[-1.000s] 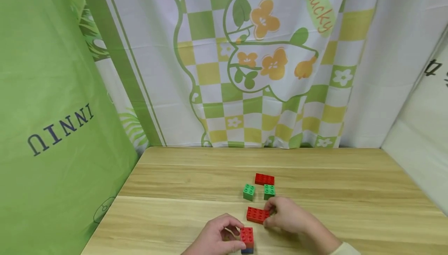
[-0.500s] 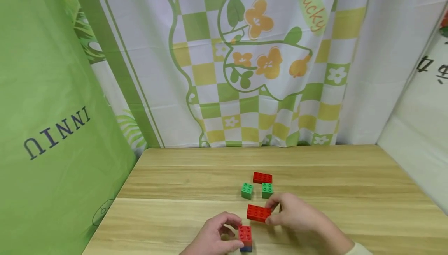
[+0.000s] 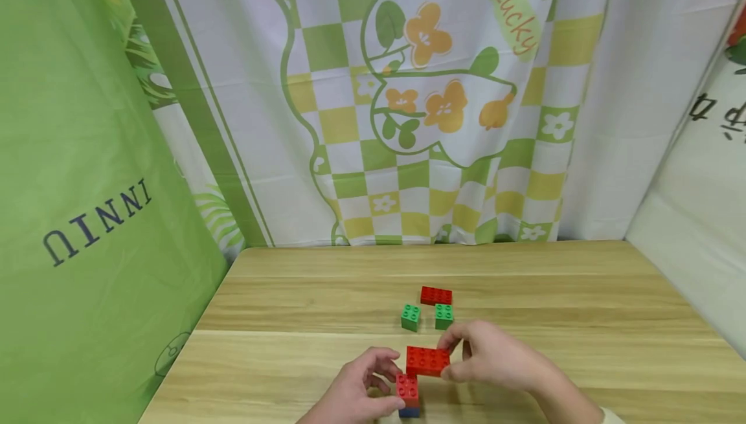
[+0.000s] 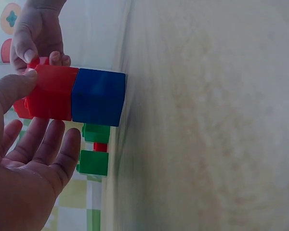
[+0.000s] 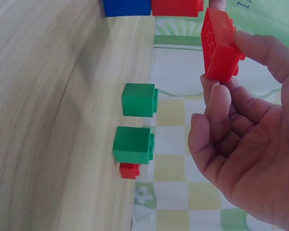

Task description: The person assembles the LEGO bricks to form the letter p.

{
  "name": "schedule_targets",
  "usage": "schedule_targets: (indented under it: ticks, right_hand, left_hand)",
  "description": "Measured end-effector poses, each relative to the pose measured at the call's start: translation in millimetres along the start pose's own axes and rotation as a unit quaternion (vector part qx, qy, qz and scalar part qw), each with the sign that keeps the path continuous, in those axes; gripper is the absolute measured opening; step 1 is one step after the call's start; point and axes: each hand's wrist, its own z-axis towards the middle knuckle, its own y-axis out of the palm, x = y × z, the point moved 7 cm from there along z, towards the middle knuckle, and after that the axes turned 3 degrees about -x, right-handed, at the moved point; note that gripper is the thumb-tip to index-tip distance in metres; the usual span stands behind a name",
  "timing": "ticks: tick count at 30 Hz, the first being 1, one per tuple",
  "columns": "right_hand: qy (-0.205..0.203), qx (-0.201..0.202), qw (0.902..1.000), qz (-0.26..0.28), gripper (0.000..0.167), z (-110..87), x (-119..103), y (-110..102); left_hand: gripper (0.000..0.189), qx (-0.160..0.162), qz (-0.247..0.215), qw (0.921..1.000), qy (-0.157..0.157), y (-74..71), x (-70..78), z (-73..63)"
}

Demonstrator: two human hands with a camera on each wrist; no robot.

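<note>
My right hand pinches the right end of a long red toy building brick between thumb and fingers. The right wrist view shows this brick raised off the table. Close to its left end stands a small stack: a square red brick on a blue brick. My left hand holds that stack from the left. In the left wrist view, the thumb lies against the stack's red brick and the fingers are at its other side, above the blue brick.
Two green bricks, a left one and a right one, stand farther back on the wooden table. Just behind them lies another long red brick. Printed curtains hang along the table's far edge.
My right hand has lifted the long red brick and brought it left, close to the stack. My left hand has stayed at the stack. The head view has shifted slightly.
</note>
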Motion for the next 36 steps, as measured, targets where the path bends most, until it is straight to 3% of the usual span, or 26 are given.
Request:
schedule_targets:
  ticks: [5, 10, 16, 24, 36]
  right_hand:
    - [-0.005, -0.017, 0.9998, 0.0, 0.025, -2.1, -9.1, 3.9]
    - [-0.01, -0.026, 0.9995, -0.012, 0.024, -2.5, -13.5, 10.9]
    - [-0.012, -0.032, 0.9993, -0.013, 0.023, -3.8, -15.2, 15.1]
    - [-0.024, -0.025, 0.999, -0.026, 0.023, -3.3, -17.7, 20.0]
    - [-0.037, -0.025, 0.9985, -0.031, 0.024, -3.6, -20.0, 19.2]
  left_hand:
    - [0.056, -0.01, 0.015, 0.9998, 0.006, -0.2, 1.3, 0.8]
    - [0.058, -0.023, 0.058, 0.9973, 0.04, 1.6, 6.2, 0.5]
    - [0.05, -0.026, 0.122, 0.9884, 0.086, 2.6, 11.4, 0.4]
    - [0.045, -0.017, 0.148, 0.9837, 0.1, 3.2, 11.6, -0.5]
    - [0.043, -0.004, 0.238, 0.9534, 0.186, 9.6, 25.9, -4.8]
